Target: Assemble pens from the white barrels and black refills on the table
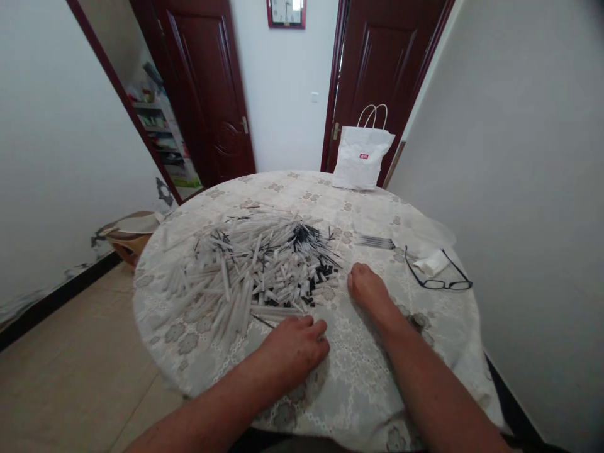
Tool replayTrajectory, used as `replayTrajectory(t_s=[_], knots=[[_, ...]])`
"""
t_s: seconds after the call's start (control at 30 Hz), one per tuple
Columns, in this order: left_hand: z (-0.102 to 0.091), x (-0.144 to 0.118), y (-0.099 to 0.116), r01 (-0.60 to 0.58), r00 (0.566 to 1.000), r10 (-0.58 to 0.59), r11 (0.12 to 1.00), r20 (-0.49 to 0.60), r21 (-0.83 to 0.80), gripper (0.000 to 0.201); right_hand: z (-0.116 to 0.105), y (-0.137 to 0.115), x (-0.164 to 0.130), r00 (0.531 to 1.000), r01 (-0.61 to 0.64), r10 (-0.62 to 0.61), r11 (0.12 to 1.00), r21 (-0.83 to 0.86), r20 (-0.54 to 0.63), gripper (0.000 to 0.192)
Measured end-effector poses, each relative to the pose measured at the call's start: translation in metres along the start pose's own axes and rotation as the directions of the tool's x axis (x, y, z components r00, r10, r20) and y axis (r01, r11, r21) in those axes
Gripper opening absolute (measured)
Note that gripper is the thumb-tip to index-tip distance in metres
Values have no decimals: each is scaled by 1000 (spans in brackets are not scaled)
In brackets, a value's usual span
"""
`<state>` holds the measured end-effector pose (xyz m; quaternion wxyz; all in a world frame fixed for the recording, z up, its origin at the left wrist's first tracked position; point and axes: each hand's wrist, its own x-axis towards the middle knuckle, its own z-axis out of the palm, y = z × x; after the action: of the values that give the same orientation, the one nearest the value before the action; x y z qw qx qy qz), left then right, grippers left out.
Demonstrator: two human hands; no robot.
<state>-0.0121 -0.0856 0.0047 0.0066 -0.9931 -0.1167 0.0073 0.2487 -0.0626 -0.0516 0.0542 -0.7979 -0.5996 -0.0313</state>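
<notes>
The round table [438, 352], draped in a lace-patterned cloth, carries a big loose heap of pen parts [245, 270]: pale barrels lying every which way, with a darker clump of black refills and small black caps toward the heap's far right side. The left hand [295, 349] rests palm-down at the near edge of that heap, fingers curled loosely over the cloth and just touching the closest pale barrels; whether anything is pinched beneath it I cannot tell. The right hand [370, 289] lies just right of the heap, knuckles bent, fingertips close to the scattered black caps, and it seems to hold nothing, though the underside is hidden. To my eye this is the picking stage, both hands reaching into the heap for pieces; a next move would call for singling out one barrel and one small piece without dragging the tangle along. Farther right of the heap lies a small neat bundle of thin dark refills [375, 241], then black-framed glasses [441, 277]. Beyond the heap, at the table's far edge, a white paper bag [361, 160] stands.
</notes>
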Motion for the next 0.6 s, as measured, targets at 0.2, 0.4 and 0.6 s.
replayTrajectory(t_s=[0.2,0.4,0.6], knots=[[8,-9,-2,-193,973,206,973,-102,128,8,-4,14,-2,998,31,-19,981,194,-60,12],[11,-13,-10,-201,956,225,970,-188,138,7,-4,18,1,920,146,-4,931,334,-392,13],[5,5,-12,52,789,-466,701,-402,-711,12,-19,17,-3,766,193,155,870,454,-624,21]])
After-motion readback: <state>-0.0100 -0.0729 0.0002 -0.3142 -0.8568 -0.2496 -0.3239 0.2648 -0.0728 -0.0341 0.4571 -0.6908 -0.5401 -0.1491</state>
